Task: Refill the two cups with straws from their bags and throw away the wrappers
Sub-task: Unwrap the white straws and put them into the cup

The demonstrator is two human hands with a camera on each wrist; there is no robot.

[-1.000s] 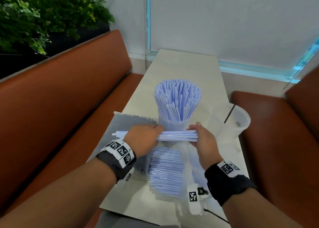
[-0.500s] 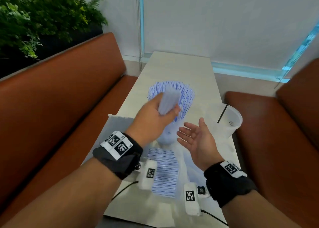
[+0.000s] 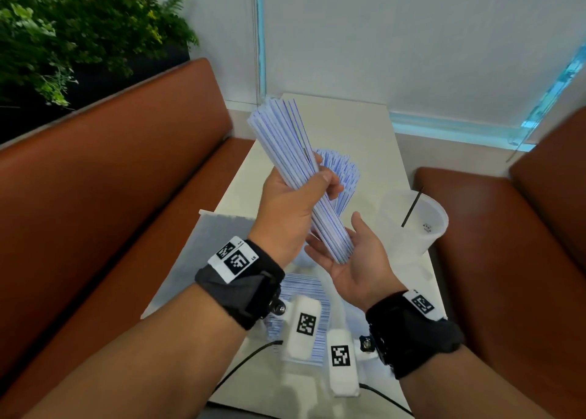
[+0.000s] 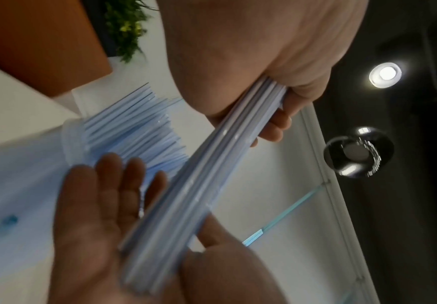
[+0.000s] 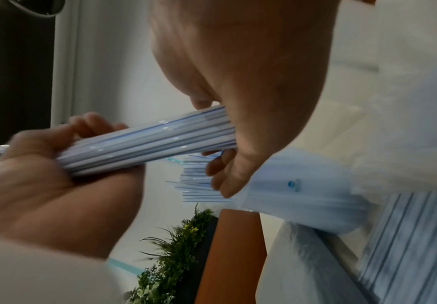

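Up above the table (image 3: 364, 127), a bundle of white straws with blue stripes (image 3: 295, 168) tilts toward 11 o'clock, the left hand (image 3: 291, 206) curled tightly around its middle. Its lower end rests in the palm of the right hand (image 3: 355, 257), whose fingers lie straight and gripping nothing. Behind them stands the full straw cup (image 3: 341, 177); at 3 o'clock, a nearly empty clear cup (image 3: 421, 225) holds one black straw (image 3: 412, 207). Nearer, a bag of straws (image 3: 304, 295) lies flat. The cup's small blue logo (image 5: 294, 184) is unreadable.
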